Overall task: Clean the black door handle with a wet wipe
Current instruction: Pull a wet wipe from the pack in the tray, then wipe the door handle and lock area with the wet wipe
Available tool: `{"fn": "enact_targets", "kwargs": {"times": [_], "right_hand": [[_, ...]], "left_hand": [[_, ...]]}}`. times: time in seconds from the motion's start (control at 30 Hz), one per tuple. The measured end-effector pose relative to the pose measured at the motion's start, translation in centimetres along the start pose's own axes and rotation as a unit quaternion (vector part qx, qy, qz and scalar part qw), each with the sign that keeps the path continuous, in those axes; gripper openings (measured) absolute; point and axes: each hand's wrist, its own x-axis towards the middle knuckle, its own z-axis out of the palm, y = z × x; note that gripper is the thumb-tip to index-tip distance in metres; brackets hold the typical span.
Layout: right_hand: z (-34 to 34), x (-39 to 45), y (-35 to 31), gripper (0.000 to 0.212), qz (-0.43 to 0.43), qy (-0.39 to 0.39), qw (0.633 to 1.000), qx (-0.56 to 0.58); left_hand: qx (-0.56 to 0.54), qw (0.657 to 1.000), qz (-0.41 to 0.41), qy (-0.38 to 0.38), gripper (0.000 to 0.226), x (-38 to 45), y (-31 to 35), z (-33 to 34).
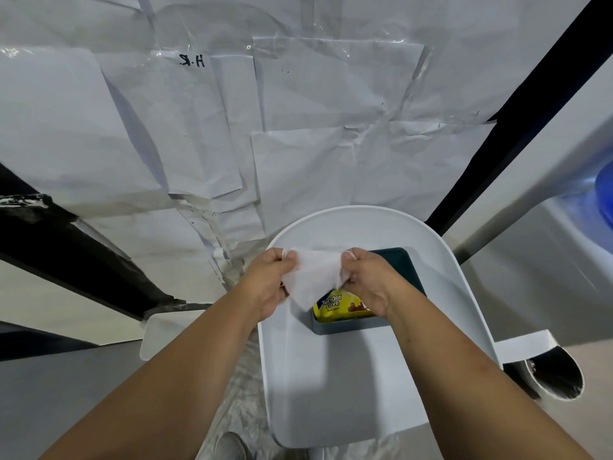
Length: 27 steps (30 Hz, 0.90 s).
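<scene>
Both my hands pinch one white wet wipe [313, 277], stretched between left hand [268, 282] and right hand [366, 280], above the yellow wipe pack [338, 307] in a dark tray [348, 327] on the white desk [331, 376].

"Tender Love" on yellow pack [341, 307]; "H.R" on paper [192, 61]

- Even, cool indoor light, fairly bright; no harsh hotspots.
- Small specular glints on the clear plastic film taped over the white paper sheets [328, 44].
- Soft shadow on the pale grey rounded plastic table [298, 376], between the forearms.
- Blue glow bleeding in at the right edge [602, 194], blurred.
- Strong wide-angle distortion: the black frame bar [530, 104] bows, edges stretch.
- Centre sharp; bottom edge soft.
</scene>
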Motion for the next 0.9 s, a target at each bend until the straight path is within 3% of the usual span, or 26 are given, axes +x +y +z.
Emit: {"fn": "enact_targets", "kwargs": {"times": [0.13,0.27,0.37,0.5,0.63,0.77,0.9], "right_hand": [[0.3,0.2,0.1,0.022,-0.001,0.048,0.999,-0.006],[1.2,0.1,0.2,0.025,0.007,0.062,0.997,-0.053],[1.2,-0.3,0.2,0.036,0.013,0.053,0.994,-0.093],[2.3,-1.0,-0.3,0.038,0.023,-0.006,0.998,0.054],[4.1,-1.2,-0.9,0.032,0.057,-0.054,0.977,0.200],[6.6,-1.9,-0.7,0.031,0.086,-0.118,0.989,0.036],[9.1,-2.4,0.1,0.023,0.084,-0.116,0.986,-0.086]], "left_hand": [[-0.018,0.997,-0.027,0.073,0.013,0.6,-0.7,-0.9],[-0.064,0.994,-0.031,0.079,0.004,0.6,-0.8,-1.6],[-0.129,0.988,-0.030,0.073,0.023,0.1,-0.2,-2.2],[-0.122,0.985,-0.031,0.114,0.017,-1.0,0.1,-3.1],[-0.151,0.986,0.026,0.072,0.017,-2.5,0.3,-4.1],[-0.270,0.960,0.062,0.029,0.028,-3.9,1.3,-6.0],[-0.288,0.952,0.086,0.059,0.029,-5.2,2.1,-9.7]]}}
